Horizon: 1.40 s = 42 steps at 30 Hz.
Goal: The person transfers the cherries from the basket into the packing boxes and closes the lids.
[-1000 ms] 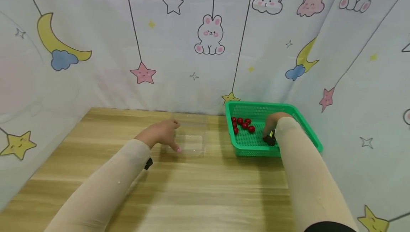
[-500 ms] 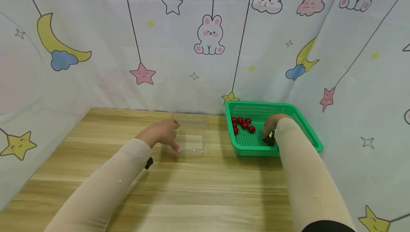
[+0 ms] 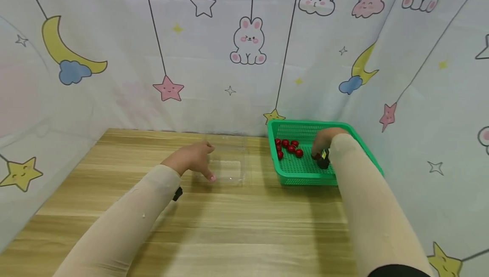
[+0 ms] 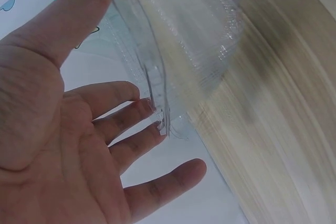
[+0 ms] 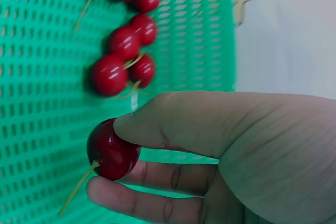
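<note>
On the left, my left hand (image 3: 192,158) spans the side of a clear plastic box (image 3: 243,164) standing on the table. The left wrist view shows the thumb at one end of the box's thin wall (image 4: 152,69) and curled fingertips at the other end, holding it. My right hand (image 3: 325,139) reaches down inside a green plastic basket (image 3: 305,179). Between thumb and fingers it pinches a dark red cherry (image 5: 113,153), whose stem points away from the hand. Several other cherries (image 5: 124,43), some with stems, lie on the basket floor beside the hand.
The wood-grain table (image 3: 229,230) runs back to a printed fabric wall (image 3: 214,56), and another fabric side stands close to the basket's right. The basket and the box both stand near the table's back edge, with bare wood between them.
My right hand has shifted slightly within the basket, and a cherry now shows at its fingertips in the head view. The left hand and the box stay put.
</note>
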Motion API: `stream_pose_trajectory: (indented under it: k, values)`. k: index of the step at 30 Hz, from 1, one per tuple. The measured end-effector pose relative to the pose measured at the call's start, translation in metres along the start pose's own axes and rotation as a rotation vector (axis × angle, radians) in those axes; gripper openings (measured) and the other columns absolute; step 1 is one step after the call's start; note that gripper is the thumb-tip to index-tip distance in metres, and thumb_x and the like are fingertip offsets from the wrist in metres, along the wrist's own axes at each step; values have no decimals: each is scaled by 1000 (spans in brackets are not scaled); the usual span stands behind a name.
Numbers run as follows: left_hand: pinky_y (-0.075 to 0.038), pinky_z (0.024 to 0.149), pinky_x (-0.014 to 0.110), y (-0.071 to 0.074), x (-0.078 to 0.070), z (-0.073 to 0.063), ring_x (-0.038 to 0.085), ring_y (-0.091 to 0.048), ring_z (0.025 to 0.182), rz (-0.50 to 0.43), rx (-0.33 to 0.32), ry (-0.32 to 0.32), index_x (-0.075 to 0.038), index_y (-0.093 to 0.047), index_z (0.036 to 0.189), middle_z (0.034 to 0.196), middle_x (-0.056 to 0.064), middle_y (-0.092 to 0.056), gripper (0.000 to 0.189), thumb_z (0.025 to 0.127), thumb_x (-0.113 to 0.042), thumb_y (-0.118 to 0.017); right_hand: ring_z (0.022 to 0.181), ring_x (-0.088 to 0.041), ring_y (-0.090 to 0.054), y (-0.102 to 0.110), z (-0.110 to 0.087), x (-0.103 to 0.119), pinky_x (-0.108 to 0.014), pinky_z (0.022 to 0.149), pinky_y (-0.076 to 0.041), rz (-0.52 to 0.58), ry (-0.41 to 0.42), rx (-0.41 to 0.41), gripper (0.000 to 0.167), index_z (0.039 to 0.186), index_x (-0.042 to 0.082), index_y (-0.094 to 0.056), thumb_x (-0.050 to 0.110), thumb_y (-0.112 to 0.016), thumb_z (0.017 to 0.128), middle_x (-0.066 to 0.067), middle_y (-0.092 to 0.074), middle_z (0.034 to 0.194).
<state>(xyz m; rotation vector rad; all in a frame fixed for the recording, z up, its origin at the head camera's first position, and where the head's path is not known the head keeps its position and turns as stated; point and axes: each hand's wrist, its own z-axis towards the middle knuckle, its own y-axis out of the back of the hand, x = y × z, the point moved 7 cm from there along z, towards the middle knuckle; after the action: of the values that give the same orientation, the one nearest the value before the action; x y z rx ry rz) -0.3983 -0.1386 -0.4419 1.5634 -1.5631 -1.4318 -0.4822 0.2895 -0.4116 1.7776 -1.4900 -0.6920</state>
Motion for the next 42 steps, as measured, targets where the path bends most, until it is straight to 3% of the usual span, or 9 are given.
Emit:
stream_pose_trajectory:
  k: [4,8,13,17,23,31,36,42]
  values:
    - [-43,131,68,2,0,-2,50,-40,167,-7,1,3,-8,-38,178,185,20,-32,122,84,-48,-103,107,-28,-78,18,-7,12,-40,81,-60,163,70,-25,29,127,10,-78,26,-61,109,-10,-76,127]
    - [-43,130,69,1,0,-3,51,-40,166,-9,2,-2,-8,-38,178,185,21,-32,122,83,-48,-103,113,-32,-76,34,-19,30,-45,89,-66,316,131,-77,25,128,10,-75,24,-66,110,-12,-77,116]
    - [-44,130,69,0,1,0,51,-41,166,2,1,-14,-8,-39,178,185,21,-32,121,84,-50,-103,100,-28,-72,48,-40,67,-45,91,-66,276,212,-174,26,130,7,-75,21,-68,110,-10,-77,106]
    - [-44,130,70,0,2,1,50,-42,166,13,-5,-13,-8,-40,177,184,21,-35,122,82,-51,-103,99,-25,-73,52,-48,106,-45,92,-63,199,276,-270,21,123,9,-79,21,-68,109,-9,-82,112]
    - [-44,130,69,0,3,2,49,-43,165,15,-10,-10,-7,-41,177,184,19,-37,122,82,-51,-104,104,-25,-75,35,-50,167,-48,97,-63,159,360,-326,18,123,14,-79,25,-69,112,-10,-80,128]
    - [-46,128,67,0,2,1,48,-46,163,14,-8,4,-7,-42,176,183,17,-38,122,81,-51,-104,106,-21,-76,3,-35,239,-41,95,-65,90,512,-336,17,122,11,-81,20,-70,113,-8,-82,123]
    - [-50,126,65,0,0,1,46,-50,161,6,-5,5,-7,-44,175,183,16,-39,121,80,-51,-105,111,-23,-78,-18,-18,270,-43,102,-66,48,571,-360,19,123,9,-84,18,-71,112,-9,-84,123]
    - [-52,125,64,0,-2,0,45,-53,158,27,15,3,-6,-41,176,184,18,-36,120,83,-51,-103,114,-22,-80,-38,0,291,-41,103,-67,73,596,-384,22,128,9,-83,20,-73,112,-8,-85,126]
